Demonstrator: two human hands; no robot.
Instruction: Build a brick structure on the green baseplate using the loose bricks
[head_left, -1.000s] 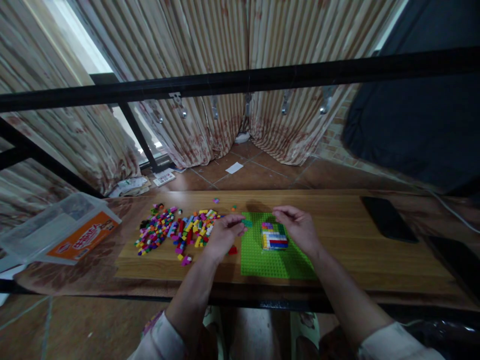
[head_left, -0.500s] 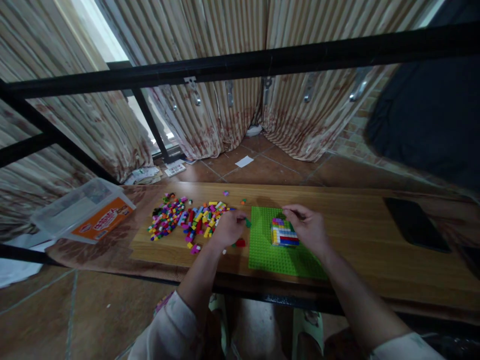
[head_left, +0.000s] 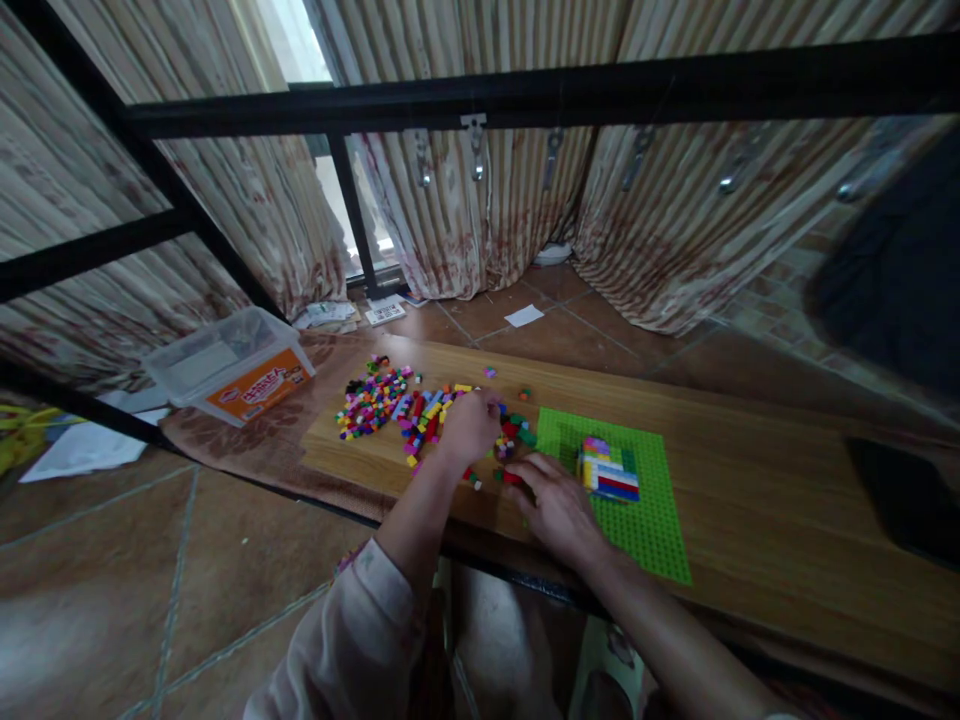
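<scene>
My left hand (head_left: 472,430) is over the right part of a pile of small coloured building bricks (head_left: 435,412), its fingers curled together; whatever they may hold is hidden. My right hand (head_left: 559,505) reaches across the left edge of the green baseplate (head_left: 660,535). Its thumb and fingertips close on a red brick (head_left: 512,478) lying on the table just left of the plate. On the baseplate stands a low block of stacked bricks (head_left: 611,475), with white, blue, red, yellow and pink pieces. Dark green bricks (head_left: 526,437) lie between my hands and the plate's corner.
A second heap of tiny bricks (head_left: 375,400) lies further left on the wooden table (head_left: 757,500). A clear plastic box (head_left: 232,365) with an orange label stands at the left end. Toward the right lies a dark flat panel (head_left: 900,490). A black rail (head_left: 525,95) crosses beyond the table.
My right hand has left the brick block and moved left to the red brick. My left hand has shifted over the pile, and the green brick at its fingertips no longer shows there. The view has turned left.
</scene>
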